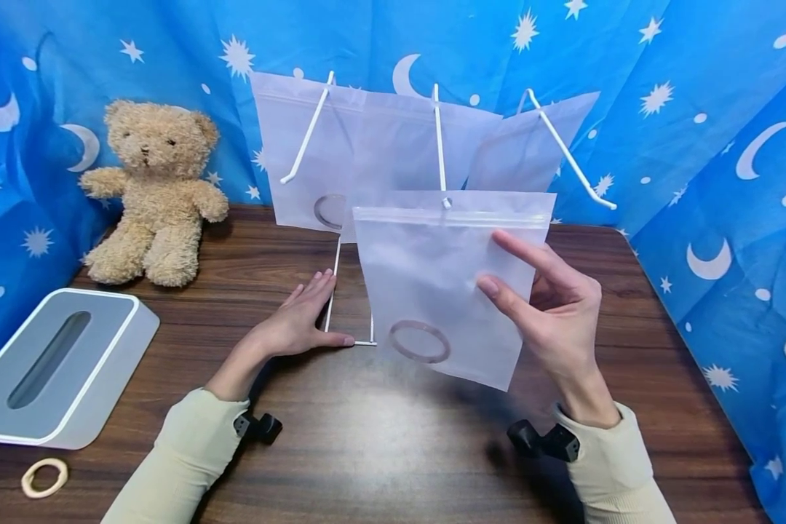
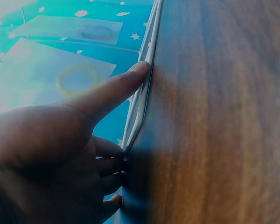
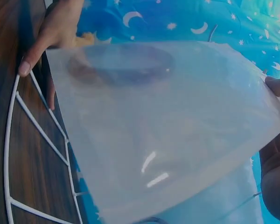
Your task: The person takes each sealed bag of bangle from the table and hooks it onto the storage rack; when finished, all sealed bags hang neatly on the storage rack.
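Observation:
My right hand (image 1: 557,313) pinches the right side of a frosted zip bag (image 1: 445,276) between thumb and fingers. Through the bag's lower part a dark ring (image 1: 426,359) shows. The bag hangs tilted in front of a white wire rack, and the tip of the rack's middle hook (image 1: 440,145) overlaps its top edge. On the table, my left hand (image 1: 295,324) rests at the rack's wire base (image 1: 365,343), fingers extended. In the left wrist view the thumb (image 2: 126,79) lies straight along the white wire. The bag hides part of the base.
More frosted bags (image 1: 308,145) hang behind, on the left hook (image 1: 308,138) and the other hooks. A teddy bear (image 1: 160,189) sits at the back left. Nearer are a tissue box (image 1: 114,356) and a loose pale ring (image 1: 26,484). A blue star-patterned curtain (image 1: 694,182) surrounds the wooden table (image 1: 380,458).

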Demonstrator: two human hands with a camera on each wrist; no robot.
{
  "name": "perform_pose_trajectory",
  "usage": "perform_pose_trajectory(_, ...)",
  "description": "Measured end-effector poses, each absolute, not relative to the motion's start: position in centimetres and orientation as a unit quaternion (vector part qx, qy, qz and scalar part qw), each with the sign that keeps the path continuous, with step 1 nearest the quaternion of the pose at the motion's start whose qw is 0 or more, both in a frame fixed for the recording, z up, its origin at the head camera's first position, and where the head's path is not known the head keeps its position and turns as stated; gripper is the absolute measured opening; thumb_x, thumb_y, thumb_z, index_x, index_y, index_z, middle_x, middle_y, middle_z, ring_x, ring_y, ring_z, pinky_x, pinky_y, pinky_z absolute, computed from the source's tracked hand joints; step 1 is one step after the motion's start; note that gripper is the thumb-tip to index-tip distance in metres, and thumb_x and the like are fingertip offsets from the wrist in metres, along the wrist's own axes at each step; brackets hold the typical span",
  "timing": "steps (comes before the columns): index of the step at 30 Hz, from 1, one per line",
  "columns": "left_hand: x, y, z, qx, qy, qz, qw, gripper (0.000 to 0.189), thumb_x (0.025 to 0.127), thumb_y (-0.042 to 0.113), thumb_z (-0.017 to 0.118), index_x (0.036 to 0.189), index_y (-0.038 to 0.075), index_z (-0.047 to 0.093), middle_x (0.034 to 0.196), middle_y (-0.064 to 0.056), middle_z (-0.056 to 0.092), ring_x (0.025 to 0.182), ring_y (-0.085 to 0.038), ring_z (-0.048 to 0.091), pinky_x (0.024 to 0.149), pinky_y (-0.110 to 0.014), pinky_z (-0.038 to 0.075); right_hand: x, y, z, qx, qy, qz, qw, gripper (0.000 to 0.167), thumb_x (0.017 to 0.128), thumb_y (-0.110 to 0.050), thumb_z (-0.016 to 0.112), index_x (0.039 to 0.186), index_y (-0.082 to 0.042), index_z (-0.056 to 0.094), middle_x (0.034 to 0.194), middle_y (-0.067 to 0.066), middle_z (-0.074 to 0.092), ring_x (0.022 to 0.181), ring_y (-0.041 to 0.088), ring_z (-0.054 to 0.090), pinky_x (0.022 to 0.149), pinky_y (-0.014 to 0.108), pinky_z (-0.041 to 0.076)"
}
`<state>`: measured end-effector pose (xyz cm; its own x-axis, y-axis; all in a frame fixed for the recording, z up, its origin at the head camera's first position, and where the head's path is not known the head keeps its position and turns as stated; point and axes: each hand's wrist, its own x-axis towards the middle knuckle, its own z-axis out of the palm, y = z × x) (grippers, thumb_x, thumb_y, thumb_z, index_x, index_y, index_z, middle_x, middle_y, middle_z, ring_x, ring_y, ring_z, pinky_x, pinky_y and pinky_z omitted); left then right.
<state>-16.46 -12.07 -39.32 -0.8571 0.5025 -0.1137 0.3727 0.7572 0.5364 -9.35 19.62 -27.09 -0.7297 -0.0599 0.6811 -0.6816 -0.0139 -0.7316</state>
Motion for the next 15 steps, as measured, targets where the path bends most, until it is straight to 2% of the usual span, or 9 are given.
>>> perform_pose_trajectory(5,-16.5,-12.1,-39.5,0.236,0.93,0.251,0.126,0.112,0.083,0.055,0.072,0.154,-0.006,0.011,0.16,-0.022,0.006,0.148,-0.033,0.003,0.117,-0.051,0.003,-10.8,19.1,-27.2,0.269,-0.666,0.651,0.248,0.045,0.079,0.018,0.07,0.122,0.01,0.063,0.115,0.026,0.064,0.082,0.021,0.069,0.067,0.026,0.057)
perform_pose_trajectory(15,-16.4,-12.0,-39.4,0.234,0.932,0.249,0.123,0.112,0.082,0.055,0.073,0.153,-0.007,0.012,0.16,-0.022,0.007,0.148,-0.034,0.003,0.117,-0.051,0.004,-17.2,18.0,-27.3,0.266,-0.641,0.663,0.28,0.043,0.082,0.015,0.069,0.124,0.005,0.065,0.117,0.024,0.066,0.088,0.023,0.07,0.072,0.027,0.057)
